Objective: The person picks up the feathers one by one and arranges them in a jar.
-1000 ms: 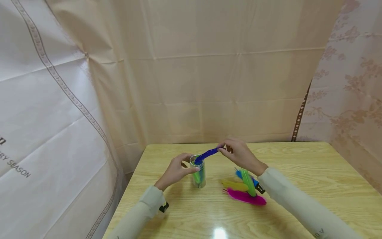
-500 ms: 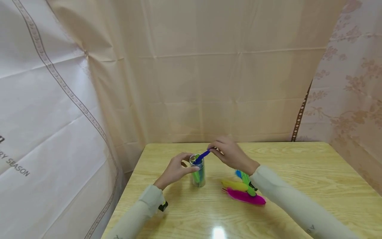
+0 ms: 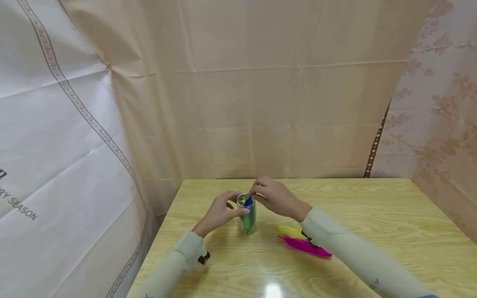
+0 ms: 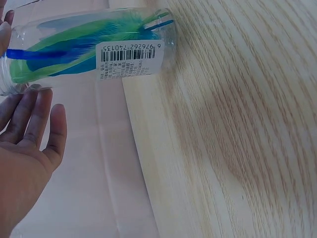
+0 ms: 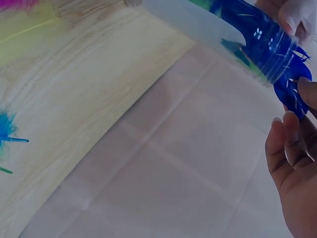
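Note:
A clear jar (image 3: pixel 251 227) with a barcode label (image 4: pixel 130 58) stands upright on the table, green and blue feathers (image 4: pixel 79 47) inside it. My left hand (image 3: pixel 220 212) grips the jar near its mouth, thumb on the near side and fingers behind. At the mouth, my right hand (image 3: pixel 277 198) pinches the end of a dark blue feather (image 5: pixel 292 89), most of which is down inside the jar. Right of the jar lie a magenta feather (image 3: pixel 306 247) and a yellow feather (image 3: pixel 290 231). A green feather (image 3: pixel 312 241) is partly hidden by my right sleeve.
The wooden table (image 3: pixel 387 223) reaches back to a beige cloth curtain (image 3: pixel 275 103). Blue feather barbs and a quill (image 5: pixel 10 131) show at the table's edge in the right wrist view. A white sheet (image 3: pixel 74 165) hangs at the left.
My right hand has moved left and slightly down to the jar's mouth, sliding the dark blue feather deeper in. My right sleeve now covers more of the loose feathers. My left hand has stayed put.

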The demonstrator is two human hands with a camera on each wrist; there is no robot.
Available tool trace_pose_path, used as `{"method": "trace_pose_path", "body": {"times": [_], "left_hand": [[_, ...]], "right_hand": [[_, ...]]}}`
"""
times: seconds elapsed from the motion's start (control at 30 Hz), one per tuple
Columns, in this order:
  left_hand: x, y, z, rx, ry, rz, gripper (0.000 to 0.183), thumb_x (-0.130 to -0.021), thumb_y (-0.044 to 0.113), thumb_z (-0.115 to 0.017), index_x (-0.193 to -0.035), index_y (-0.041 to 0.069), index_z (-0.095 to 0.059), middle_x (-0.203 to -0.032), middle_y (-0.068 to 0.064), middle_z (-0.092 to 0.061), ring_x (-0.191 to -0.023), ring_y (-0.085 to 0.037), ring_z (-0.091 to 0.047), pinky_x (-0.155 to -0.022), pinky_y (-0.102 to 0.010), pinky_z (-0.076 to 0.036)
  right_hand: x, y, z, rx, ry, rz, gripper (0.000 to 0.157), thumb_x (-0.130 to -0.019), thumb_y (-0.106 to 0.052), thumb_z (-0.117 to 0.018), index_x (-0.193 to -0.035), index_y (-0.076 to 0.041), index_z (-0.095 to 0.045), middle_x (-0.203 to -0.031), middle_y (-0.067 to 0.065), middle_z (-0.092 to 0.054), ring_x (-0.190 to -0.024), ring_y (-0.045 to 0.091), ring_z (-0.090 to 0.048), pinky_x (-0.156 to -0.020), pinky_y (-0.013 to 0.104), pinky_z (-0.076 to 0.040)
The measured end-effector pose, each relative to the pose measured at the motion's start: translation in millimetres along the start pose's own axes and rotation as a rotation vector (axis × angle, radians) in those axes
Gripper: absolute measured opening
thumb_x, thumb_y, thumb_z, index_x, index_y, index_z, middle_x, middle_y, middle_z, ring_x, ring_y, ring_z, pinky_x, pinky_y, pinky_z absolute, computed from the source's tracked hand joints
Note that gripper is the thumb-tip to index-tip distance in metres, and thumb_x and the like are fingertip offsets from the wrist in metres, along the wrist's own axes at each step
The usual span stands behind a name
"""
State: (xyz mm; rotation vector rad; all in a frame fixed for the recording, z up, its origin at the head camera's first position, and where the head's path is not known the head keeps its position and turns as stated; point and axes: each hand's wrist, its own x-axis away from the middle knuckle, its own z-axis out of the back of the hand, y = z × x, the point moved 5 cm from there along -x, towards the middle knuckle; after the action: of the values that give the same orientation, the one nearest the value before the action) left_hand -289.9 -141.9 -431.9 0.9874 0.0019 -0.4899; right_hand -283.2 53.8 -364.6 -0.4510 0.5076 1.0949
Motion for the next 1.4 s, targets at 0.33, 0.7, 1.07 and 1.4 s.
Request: {"method": "trace_pose_path", "body": {"times": [0.33, 0.7, 1.07, 1.4], "left_hand": [[-0.2, 1.7, -1.0, -0.014, -0.005, -0.007, 0.055, -0.09, 0.048, -0.079, -0.136, 0.025, -0.063, -0.128, -0.001, -0.065, -0.108, -0.013, -0.06, -0.091, -0.041, -0.052], [-0.8, 3.7, -2.0, -0.017, -0.006, -0.018, 0.052, -0.089, 0.049, -0.079, -0.134, 0.027, -0.065, -0.126, 0.012, -0.063, -0.109, -0.014, -0.06, -0.09, -0.039, -0.053], [-0.1, 3.2, -0.5, -0.017, 0.004, -0.002, 0.054, -0.088, 0.048, -0.081, -0.134, 0.027, -0.064, -0.122, 0.012, -0.065, -0.107, -0.012, -0.06, -0.089, -0.039, -0.053], [0.7, 3.2, 0.9, -0.014, 0.009, 0.011, 0.054, -0.088, 0.048, -0.081, -0.134, 0.024, -0.065, -0.121, 0.011, -0.066, -0.107, -0.013, -0.061, -0.088, -0.038, -0.053]], "right_hand": [[-3, -5, -12.0, -0.011, -0.065, 0.001, 0.009, -0.097, -0.007, -0.072, -0.104, -0.011, -0.075, -0.108, 0.005, -0.061, -0.087, 0.016, -0.061, -0.069, 0.028, -0.054], [-4, -3, -12.8, -0.052, -0.117, -0.06, 0.02, -0.1, -0.002, -0.066, -0.115, -0.012, -0.076, -0.11, 0.003, -0.061, -0.09, 0.014, -0.063, -0.073, 0.026, -0.056], [9, 11, 2.5, -0.051, -0.051, -0.114, 0.016, -0.1, -0.005, -0.068, -0.113, -0.011, -0.075, -0.105, -0.001, -0.065, -0.092, 0.014, -0.066, -0.079, 0.031, -0.058], [36, 28, 11.8, -0.043, -0.041, -0.195, 0.02, -0.097, -0.004, -0.071, -0.114, -0.014, -0.074, -0.105, 0.0, -0.067, -0.089, 0.011, -0.063, -0.076, 0.03, -0.056]]}}
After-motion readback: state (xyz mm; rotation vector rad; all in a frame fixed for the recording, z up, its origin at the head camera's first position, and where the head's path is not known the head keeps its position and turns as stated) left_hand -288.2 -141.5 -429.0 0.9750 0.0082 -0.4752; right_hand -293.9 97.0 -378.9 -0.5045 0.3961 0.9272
